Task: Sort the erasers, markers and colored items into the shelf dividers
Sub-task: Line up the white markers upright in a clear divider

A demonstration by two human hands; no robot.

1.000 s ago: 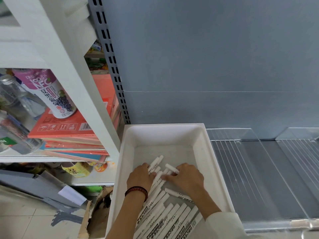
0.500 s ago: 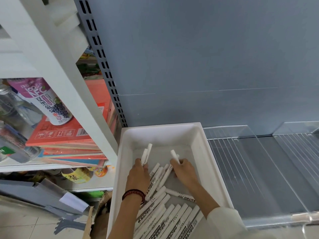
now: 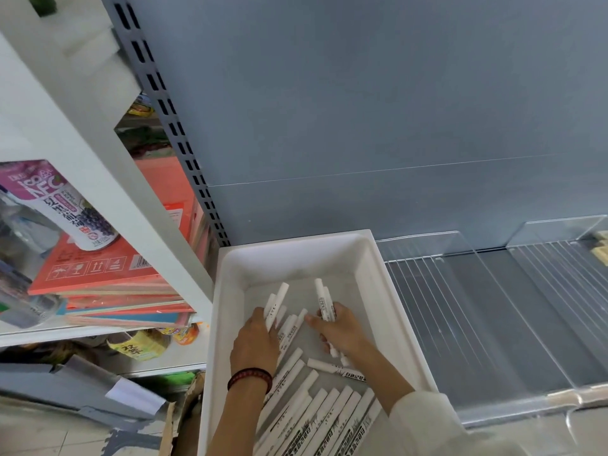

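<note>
A white bin point(image 3: 368, 258) sits on the grey shelf and holds several white markers point(image 3: 316, 413) lying side by side at its near end. My left hand point(image 3: 255, 343), with a dark bead bracelet on the wrist, grips two white markers point(image 3: 275, 304) that stick up toward the bin's back. My right hand point(image 3: 342, 330) grips two or three more white markers point(image 3: 322, 297), also pointing away from me. A loose marker point(image 3: 335, 368) lies crosswise under my right forearm.
Clear acrylic dividers point(image 3: 487, 284) split the grey shelf point(image 3: 460, 324) to the right of the bin. At far right a small yellowish item point(image 3: 600, 250) lies behind a divider. On the left, a white rack holds red books point(image 3: 98, 271) and a purple drink can point(image 3: 65, 209).
Both hands have picked markers out of the pile and lifted them; the markers now stand out of my fists toward the back of the bin. The camera has tilted slightly.
</note>
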